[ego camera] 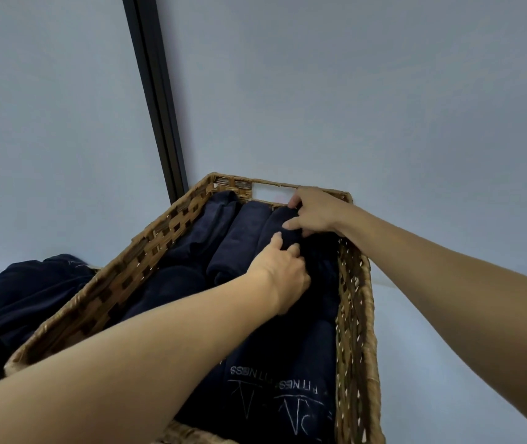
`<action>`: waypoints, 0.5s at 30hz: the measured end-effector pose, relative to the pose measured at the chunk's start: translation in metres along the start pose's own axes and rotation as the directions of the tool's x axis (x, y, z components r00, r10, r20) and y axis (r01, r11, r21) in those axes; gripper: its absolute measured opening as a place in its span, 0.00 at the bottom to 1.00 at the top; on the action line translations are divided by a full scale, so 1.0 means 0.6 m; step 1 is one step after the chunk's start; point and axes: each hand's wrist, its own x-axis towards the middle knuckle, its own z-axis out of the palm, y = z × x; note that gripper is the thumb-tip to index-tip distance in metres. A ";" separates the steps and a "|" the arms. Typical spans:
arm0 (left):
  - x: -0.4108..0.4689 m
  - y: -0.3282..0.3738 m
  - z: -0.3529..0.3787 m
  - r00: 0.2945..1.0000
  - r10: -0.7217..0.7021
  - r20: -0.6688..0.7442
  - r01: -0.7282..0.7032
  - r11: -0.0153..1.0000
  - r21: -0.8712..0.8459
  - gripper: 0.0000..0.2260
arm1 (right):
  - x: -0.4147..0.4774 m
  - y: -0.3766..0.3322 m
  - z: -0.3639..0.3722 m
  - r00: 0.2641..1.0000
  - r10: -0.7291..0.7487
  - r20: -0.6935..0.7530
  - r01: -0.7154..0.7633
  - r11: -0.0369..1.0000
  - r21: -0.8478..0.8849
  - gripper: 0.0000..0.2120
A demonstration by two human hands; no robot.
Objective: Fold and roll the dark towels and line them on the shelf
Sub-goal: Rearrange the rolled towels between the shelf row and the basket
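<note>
With your left hand (283,275) and right hand (315,213) both gripping the rolled towel (277,221), tuck it tight against the neighbouring roll (241,240).

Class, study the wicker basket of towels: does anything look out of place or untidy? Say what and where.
Mostly tidy: the rolled navy towels lie side by side in the wicker basket. The one oddity is a crumpled heap of dark towels outside its left wall, unrolled. The left hand and right hand grip the rightmost roll.
</note>
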 end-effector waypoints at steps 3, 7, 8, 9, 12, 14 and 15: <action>0.002 0.002 0.004 0.999 0.010 0.039 -0.003 0.986 -0.169 0.31 | -0.008 -0.004 0.000 0.997 -0.064 0.042 0.072 0.969 -0.238 0.22; 0.006 0.000 -0.008 0.999 -0.043 -0.007 0.031 0.818 -0.574 0.29 | -0.030 -0.018 -0.002 0.995 -0.088 0.056 0.104 0.866 -0.489 0.19; 0.007 -0.004 -0.013 0.997 -0.072 -0.038 0.030 0.757 -0.653 0.25 | -0.038 -0.020 -0.006 0.995 -0.097 0.034 0.100 0.855 -0.509 0.18; 0.008 -0.009 -0.017 0.993 -0.103 -0.064 0.025 0.692 -0.721 0.19 | -0.047 -0.020 -0.011 0.993 -0.116 -0.009 0.097 0.872 -0.480 0.18; 0.012 -0.022 -0.045 0.952 -0.265 -0.154 0.014 0.540 -0.841 0.07 | -0.102 0.001 -0.042 0.942 -0.157 -0.296 0.124 0.984 -0.128 0.16; 0.012 -0.023 -0.096 0.862 -0.446 -0.240 -0.018 0.447 -0.894 0.10 | -0.152 0.042 -0.069 0.892 -0.066 -0.447 0.123 0.987 0.100 0.15; 0.013 -0.018 -0.130 0.808 -0.523 -0.272 -0.053 0.395 -0.917 0.11 | -0.177 0.071 -0.082 0.874 0.002 -0.486 0.096 0.980 0.176 0.15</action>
